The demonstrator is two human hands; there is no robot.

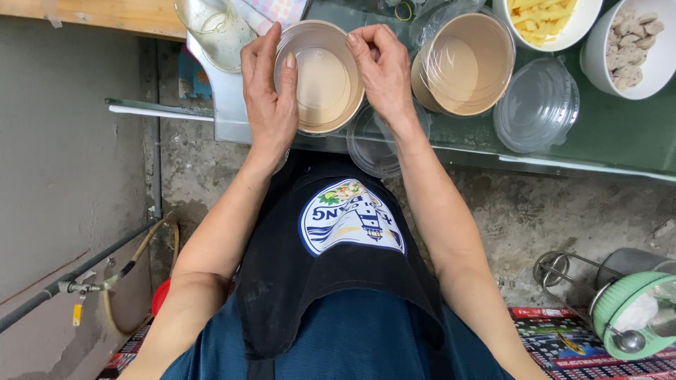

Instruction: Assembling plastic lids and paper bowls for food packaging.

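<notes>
A round paper bowl [320, 77], tan outside and pale and smooth within, sits at the near edge of a glass-topped counter [620, 134], capped by a clear plastic lid whose rim the fingers work at. The left hand [271, 98] clasps the bowl's left side, thumb laid over the rim and onto the lid, fingers curled round the wall. The right hand [384, 70] grips the opposite rim from above, fingertips bent down and pinching the lid's edge. Just under the right wrist a loose clear lid [373, 144] lies flat, ribbed around its border. To the right stands a second paper bowl [465, 63], tilted toward the camera, with a transparent lid on it. Further right lies a stack of clear lids [539, 105], domed and glossy. Beyond them are two white bowls, one [546, 21] holding yellow strips, the other [630, 46] holding pale grey lumps. Left of the held bowl stands a clear glass jar [215, 28]. Below the counter hangs a black apron [338, 274] with a round printed patch, above a rough concrete floor [549, 211]. At lower right a pale green lidded container [634, 309] sits in a wire holder.
</notes>
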